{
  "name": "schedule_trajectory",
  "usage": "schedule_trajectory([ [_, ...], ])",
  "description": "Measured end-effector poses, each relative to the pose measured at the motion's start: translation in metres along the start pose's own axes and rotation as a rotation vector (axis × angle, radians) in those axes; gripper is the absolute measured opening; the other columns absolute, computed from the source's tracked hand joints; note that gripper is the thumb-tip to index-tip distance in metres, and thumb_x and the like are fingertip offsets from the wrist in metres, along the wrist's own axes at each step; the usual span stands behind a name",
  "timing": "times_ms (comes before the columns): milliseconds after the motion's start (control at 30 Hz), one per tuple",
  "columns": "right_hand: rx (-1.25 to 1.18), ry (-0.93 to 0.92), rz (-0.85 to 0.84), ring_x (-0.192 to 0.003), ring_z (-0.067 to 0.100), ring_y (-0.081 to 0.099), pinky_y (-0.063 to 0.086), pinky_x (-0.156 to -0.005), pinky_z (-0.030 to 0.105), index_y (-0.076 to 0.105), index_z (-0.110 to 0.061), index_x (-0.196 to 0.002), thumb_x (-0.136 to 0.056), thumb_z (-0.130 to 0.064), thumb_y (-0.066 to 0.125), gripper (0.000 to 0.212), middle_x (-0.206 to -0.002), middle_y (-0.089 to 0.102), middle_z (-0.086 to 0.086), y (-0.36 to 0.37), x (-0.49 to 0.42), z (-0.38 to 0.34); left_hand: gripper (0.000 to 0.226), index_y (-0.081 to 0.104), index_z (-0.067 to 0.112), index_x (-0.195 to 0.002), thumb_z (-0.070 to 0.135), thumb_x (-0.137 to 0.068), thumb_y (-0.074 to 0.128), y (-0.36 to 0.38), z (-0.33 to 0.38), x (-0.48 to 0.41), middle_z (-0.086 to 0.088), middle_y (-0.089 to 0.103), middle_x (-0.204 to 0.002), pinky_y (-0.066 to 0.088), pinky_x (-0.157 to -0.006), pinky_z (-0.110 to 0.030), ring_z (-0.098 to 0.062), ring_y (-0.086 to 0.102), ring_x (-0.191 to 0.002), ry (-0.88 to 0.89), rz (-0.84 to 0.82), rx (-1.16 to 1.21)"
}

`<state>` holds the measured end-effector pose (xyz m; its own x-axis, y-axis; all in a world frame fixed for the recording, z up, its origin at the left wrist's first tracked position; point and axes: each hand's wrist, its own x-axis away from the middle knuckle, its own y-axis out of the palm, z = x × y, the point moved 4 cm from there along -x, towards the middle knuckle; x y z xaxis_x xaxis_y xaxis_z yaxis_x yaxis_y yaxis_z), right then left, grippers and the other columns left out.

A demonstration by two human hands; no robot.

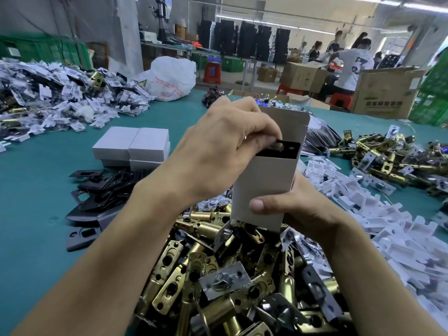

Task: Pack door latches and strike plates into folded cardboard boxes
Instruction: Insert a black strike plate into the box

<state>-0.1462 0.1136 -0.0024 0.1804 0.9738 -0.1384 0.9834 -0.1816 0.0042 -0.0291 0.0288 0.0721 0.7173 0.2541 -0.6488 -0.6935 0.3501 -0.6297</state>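
Gripped box (264,185) round base w/ right hand (298,209), pinched dark strike plate (288,149) at its mouth w/ left hand (225,146); prob. best slid in flat, clear of flap (291,122).

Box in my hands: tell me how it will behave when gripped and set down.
The box is thin folded card, so it is probably light and would dent under a hard squeeze by the right hand. Tall and narrow, it would likely tip if stood on end. The dark plate that the left hand pinches at its mouth should add weight.
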Motion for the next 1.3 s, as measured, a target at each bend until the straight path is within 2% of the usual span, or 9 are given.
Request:
schedule_trajectory([
  [167,-0.02,0.034,-0.023,-0.096,0.026,0.066,0.059,-0.08,0.041,0.069,-0.015,-0.109,-0.059,-0.013,0.081,0.052,-0.105,0.068,0.016,0.0,-0.001,0.001,0.024,0.075,0.024,-0.105,0.03,-0.095,0.054,-0.007,-0.005,-0.003,0.005,0.056,-0.091,0.05,-0.078,-0.047,-0.02,0.054,-0.091,-0.039,0.16,0.044],
  [300,-0.028,0.055,-0.033,-0.097,0.028,0.067,0.059,-0.082,0.041,0.072,-0.018,-0.106,-0.059,-0.014,0.08,0.048,-0.107,0.069,0.019,0.001,-0.001,0.002,0.021,0.074,0.023,-0.109,0.025,-0.097,0.057,-0.006,-0.011,-0.004,0.006,0.059,-0.089,0.047,-0.078,-0.036,-0.014,0.053,-0.087,-0.077,0.172,0.058],
  [400,-0.059,0.081,-0.034,-0.098,0.028,0.067,0.059,-0.08,0.04,0.071,-0.017,-0.108,-0.058,-0.015,0.08,0.05,-0.111,0.068,0.022,0.003,0.0,0.003,0.014,0.076,0.022,-0.104,0.017,-0.096,0.065,-0.004,-0.014,-0.002,0.015,0.063,-0.083,0.041,-0.068,-0.016,0.007,0.054,-0.073,-0.095,0.187,0.114],
  [500,-0.064,0.092,-0.014,-0.098,0.03,0.067,0.059,-0.08,0.041,0.068,-0.012,-0.111,-0.058,-0.015,0.08,0.055,-0.115,0.066,0.027,0.003,0.001,0.003,0.01,0.077,0.018,-0.098,0.014,-0.094,0.068,-0.004,-0.013,-0.002,0.021,0.062,-0.077,0.034,-0.063,-0.005,0.014,0.052,-0.064,-0.088,0.195,0.129],
  [667,-0.059,0.109,0.02,-0.101,0.032,0.067,0.059,-0.084,0.045,0.067,-0.014,-0.112,-0.056,-0.017,0.08,0.057,-0.12,0.062,0.03,0.002,0.001,0.003,0.009,0.076,0.015,-0.096,0.013,-0.094,0.067,-0.006,-0.01,-0.003,0.024,0.056,-0.072,0.033,-0.062,-0.002,0.015,0.051,-0.062,-0.073,0.206,0.16],
  [800,-0.053,0.101,-0.005,-0.1,0.032,0.066,0.059,-0.082,0.045,0.069,-0.015,-0.11,-0.058,-0.016,0.081,0.053,-0.12,0.061,0.032,0.004,0.001,0.003,0.009,0.075,0.014,-0.093,0.011,-0.094,0.067,0.0,-0.008,-0.004,0.021,0.06,-0.073,0.035,-0.061,-0.002,0.014,0.052,-0.061,-0.078,0.116,0.206],
  [967,-0.051,0.09,0.0,-0.099,0.031,0.066,0.059,-0.08,0.043,0.067,-0.011,-0.113,-0.059,-0.015,0.081,0.057,-0.121,0.06,0.033,0.001,0.001,0.005,0.01,0.077,0.016,-0.094,0.012,-0.094,0.068,0.007,-0.011,-0.004,0.026,0.062,-0.074,0.037,-0.064,-0.002,0.015,0.056,-0.066,-0.102,0.056,0.218],
  [1200,-0.033,0.075,-0.002,-0.101,0.033,0.066,0.058,-0.084,0.047,0.065,-0.009,-0.117,-0.059,-0.015,0.082,0.06,-0.121,0.06,0.032,0.0,-0.001,0.004,0.016,0.074,0.027,-0.089,0.011,-0.087,0.076,0.004,-0.013,-0.003,0.018,0.07,-0.083,0.044,-0.068,-0.015,0.0,0.059,-0.074,-0.09,0.164,0.198],
  [1300,-0.02,0.081,0.008,-0.102,0.033,0.066,0.058,-0.083,0.045,0.064,-0.008,-0.118,-0.059,-0.015,0.082,0.062,-0.121,0.06,0.031,-0.002,-0.001,0.005,0.013,0.075,0.024,-0.092,0.012,-0.086,0.076,0.004,-0.014,-0.002,0.02,0.068,-0.081,0.041,-0.067,-0.008,0.005,0.058,-0.071,-0.1,0.147,0.182],
])
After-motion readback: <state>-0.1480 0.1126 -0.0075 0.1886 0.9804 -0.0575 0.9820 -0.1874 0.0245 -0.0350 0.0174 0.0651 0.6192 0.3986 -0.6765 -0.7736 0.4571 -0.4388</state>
